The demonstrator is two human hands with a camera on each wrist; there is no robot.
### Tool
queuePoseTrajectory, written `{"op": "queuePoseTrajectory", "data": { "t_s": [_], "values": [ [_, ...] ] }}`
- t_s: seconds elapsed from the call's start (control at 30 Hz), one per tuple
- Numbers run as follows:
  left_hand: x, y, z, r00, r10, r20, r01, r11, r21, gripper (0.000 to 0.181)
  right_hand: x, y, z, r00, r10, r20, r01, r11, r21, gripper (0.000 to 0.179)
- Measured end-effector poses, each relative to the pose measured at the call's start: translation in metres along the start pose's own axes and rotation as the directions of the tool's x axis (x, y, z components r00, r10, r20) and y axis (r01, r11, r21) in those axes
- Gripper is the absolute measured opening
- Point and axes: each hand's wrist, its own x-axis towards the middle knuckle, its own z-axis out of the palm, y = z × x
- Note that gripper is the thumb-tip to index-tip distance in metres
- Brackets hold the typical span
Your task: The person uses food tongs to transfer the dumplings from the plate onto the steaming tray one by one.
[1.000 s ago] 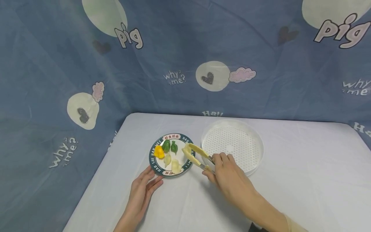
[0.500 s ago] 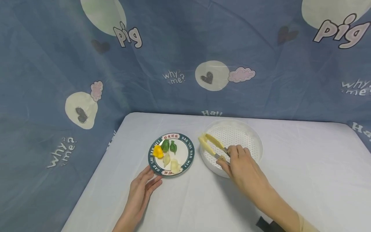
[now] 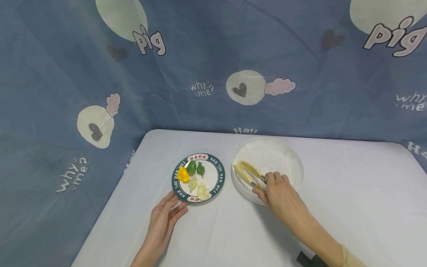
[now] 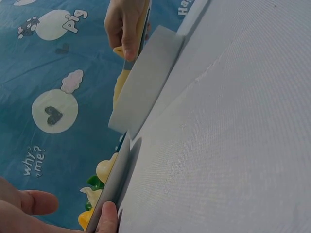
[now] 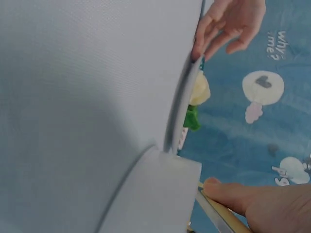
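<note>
My right hand grips a pair of tongs with yellow arms and metal middles. The tong tips reach down inside a round white basket with a perforated floor; I cannot tell whether they hold a piece. Left of it sits a small plate with a dark green lettered rim. It carries a yellow piece, two green pieces and two pale pieces, all small and dumpling-like. The fingers of my left hand, loosely extended, touch the plate's near left rim, with the thumb apart in the left wrist view.
A white cloth covers the table under plate and basket. Behind and to the left hangs a blue curtain with printed words and shapes. A dark object shows beside the right forearm at the bottom.
My right hand has carried the tongs rightward from over the plate's right rim to the basket, then lowered the tips into it. My left hand stays at the plate.
</note>
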Motion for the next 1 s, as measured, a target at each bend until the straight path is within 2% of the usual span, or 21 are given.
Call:
{"op": "queuePoseTrajectory", "data": {
  "t_s": [0.33,0.57,0.8,1.0],
  "values": [
    [0.0,-0.0002,0.0001,1.0,-0.002,-0.002,0.002,1.0,0.001,0.071,-0.0008,0.0003,0.0058,1.0,0.015,0.027,-0.015,1.0,0.0,0.045],
    [0.0,-0.0006,-0.0003,1.0,-0.001,0.0,0.001,1.0,0.004,0.07,-0.0031,0.0028,0.0076,1.0,0.024,0.012,-0.024,1.0,-0.009,0.055],
    [-0.0001,0.0002,0.0009,1.0,-0.013,-0.011,0.013,1.0,0.025,0.071,-0.0033,0.0051,0.0014,0.998,0.062,0.006,-0.063,0.996,0.067,0.056],
    [-0.0011,0.0005,0.0012,1.0,-0.01,-0.01,0.01,1.0,0.024,0.071,-0.003,0.005,-0.0008,0.998,0.041,-0.044,-0.037,0.996,0.085,0.054]
  ]
}}
